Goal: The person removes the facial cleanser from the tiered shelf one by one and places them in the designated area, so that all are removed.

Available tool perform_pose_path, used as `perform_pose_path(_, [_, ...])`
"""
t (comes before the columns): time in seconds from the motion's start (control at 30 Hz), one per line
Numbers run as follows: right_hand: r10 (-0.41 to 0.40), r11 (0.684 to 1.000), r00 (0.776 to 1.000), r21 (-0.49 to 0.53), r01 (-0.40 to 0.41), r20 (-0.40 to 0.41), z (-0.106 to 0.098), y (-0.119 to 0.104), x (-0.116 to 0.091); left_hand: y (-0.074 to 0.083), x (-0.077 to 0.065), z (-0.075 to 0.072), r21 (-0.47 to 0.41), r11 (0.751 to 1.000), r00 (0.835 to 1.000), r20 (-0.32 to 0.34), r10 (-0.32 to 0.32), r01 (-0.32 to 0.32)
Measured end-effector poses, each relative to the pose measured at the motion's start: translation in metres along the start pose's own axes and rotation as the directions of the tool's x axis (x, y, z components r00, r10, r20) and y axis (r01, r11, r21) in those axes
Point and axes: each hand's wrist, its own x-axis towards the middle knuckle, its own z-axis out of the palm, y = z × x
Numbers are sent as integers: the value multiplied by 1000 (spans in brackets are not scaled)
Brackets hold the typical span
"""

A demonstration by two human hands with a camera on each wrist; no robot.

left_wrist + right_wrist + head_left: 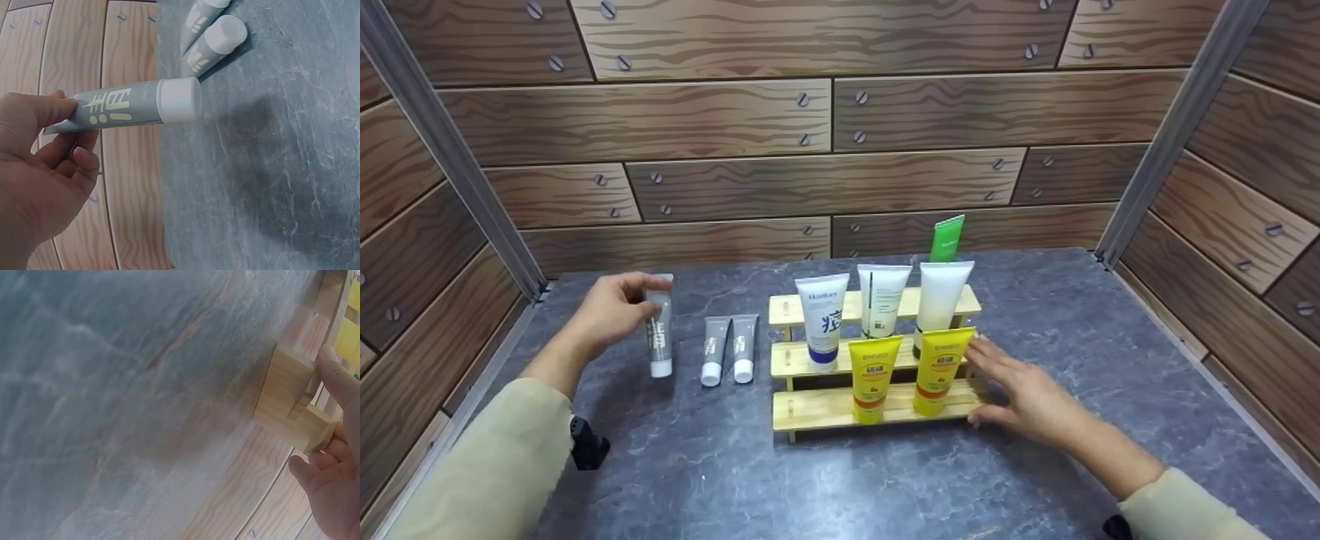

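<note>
My left hand [611,311] pinches a grey squeeze tube [659,334] near its flat top end between thumb and fingers. The tube's white cap [180,99] points down in the head view. Just right of it, two more grey tubes [715,351] lie side by side on the table. At the right end of a three-step wooden display rack [814,411], my right hand [1027,394] grips the side, with the thumb at the front step and curled fingers farther back. Close to those fingers stands a yellow tube [943,373] on the lowest step.
Another yellow tube [873,380] shares the lowest step. On the middle step are a white tube with a blue cap [823,319] and two white tubes [883,300]. A green tube [947,238] stands at the back. Wood-patterned walls [727,116] enclose the grey marbled table [697,465].
</note>
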Motion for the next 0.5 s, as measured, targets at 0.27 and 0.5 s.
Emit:
perform_pose_path(0.27, [11,1000,1000,0,-11,13,0,0,1,-9,2,12,-8,1000,1000,24,-11,11])
perform_pose_path(0.5, [3,1000,1000,4,-3,3,1,1,1,-17,3,23,-11,1000,1000,23,-13,13])
